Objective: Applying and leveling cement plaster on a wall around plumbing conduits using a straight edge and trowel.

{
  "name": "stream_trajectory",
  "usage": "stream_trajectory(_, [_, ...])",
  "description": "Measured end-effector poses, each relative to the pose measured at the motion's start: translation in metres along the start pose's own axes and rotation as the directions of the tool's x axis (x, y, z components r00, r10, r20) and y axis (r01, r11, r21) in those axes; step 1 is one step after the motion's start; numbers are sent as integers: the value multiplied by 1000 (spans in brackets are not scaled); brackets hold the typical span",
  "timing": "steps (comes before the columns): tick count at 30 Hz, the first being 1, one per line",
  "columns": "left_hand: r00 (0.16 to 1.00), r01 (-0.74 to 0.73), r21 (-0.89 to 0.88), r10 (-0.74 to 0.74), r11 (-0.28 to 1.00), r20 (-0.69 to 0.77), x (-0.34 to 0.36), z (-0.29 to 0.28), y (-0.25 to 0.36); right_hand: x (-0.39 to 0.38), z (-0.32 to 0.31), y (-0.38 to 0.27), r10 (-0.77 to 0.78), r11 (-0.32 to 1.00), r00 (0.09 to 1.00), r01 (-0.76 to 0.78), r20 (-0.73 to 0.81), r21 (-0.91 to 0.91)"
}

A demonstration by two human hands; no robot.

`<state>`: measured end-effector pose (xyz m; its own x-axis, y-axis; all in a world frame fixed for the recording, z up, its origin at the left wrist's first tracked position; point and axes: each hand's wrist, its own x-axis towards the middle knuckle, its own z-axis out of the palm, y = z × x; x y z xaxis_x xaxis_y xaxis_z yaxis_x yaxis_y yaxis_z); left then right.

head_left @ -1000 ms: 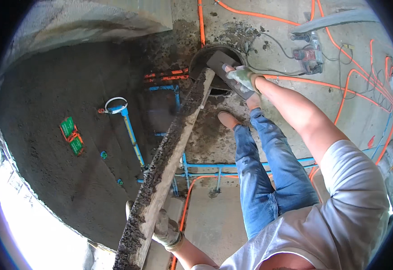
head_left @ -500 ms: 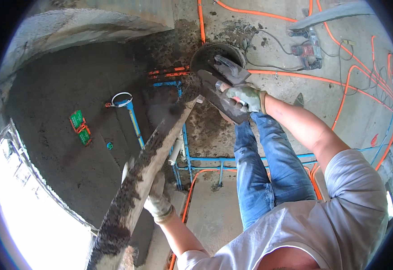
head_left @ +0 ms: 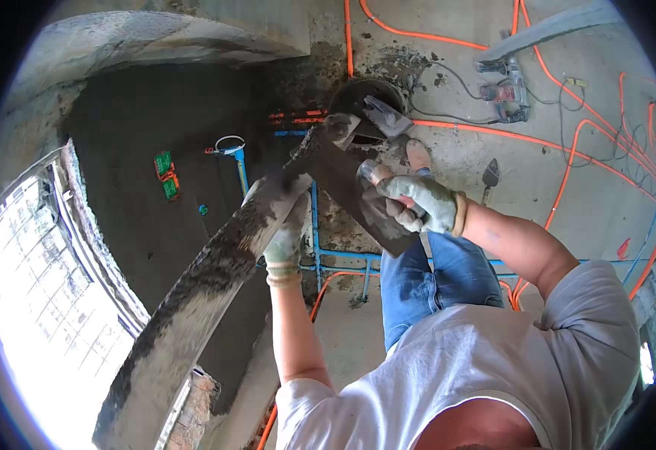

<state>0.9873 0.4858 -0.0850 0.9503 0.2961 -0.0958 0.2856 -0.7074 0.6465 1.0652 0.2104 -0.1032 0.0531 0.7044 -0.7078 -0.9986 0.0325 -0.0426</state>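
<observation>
My left hand (head_left: 286,241), in a pale work glove, grips a long straightedge board (head_left: 193,294) from its right side; the fingers are partly hidden behind it. Wet, dark mortar smears the board, which slants from the lower left up to the middle. In my gloved right hand (head_left: 429,201) is a plastering trowel (head_left: 354,196), held by its handle. The wide, mortar-stained blade lies against or just beside the board's far end; I cannot tell if they touch. Beyond them stands a dark bucket (head_left: 333,97) with another trowel (head_left: 386,116) across its rim.
A pointing trowel (head_left: 491,174) lies on the floor at the right. Farther off are a power drill (head_left: 508,93) with its cable and a plank (head_left: 549,31). Orange conduits (head_left: 493,130) and blue pipes (head_left: 343,255) cross the floor. Left is a grey plastered wall (head_left: 129,135) with a bright window (head_left: 43,277).
My right hand and the trowel have come nearer to me. My left hand has moved farther away with the board, which lies at a flatter slant. The whole view has shifted somewhat.
</observation>
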Motion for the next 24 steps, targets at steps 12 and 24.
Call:
stream_trajectory(12, [858, -161, 658, -226, 735, 462, -5, -14, 1, -111, 74, -5, 53, 995, 981, -36, 184, -96])
stream_trajectory(24, [952, -44, 518, -121, 854, 281, -39, 25, -4, -168, 106, 5, 113, 901, 809, -328, 577, 284])
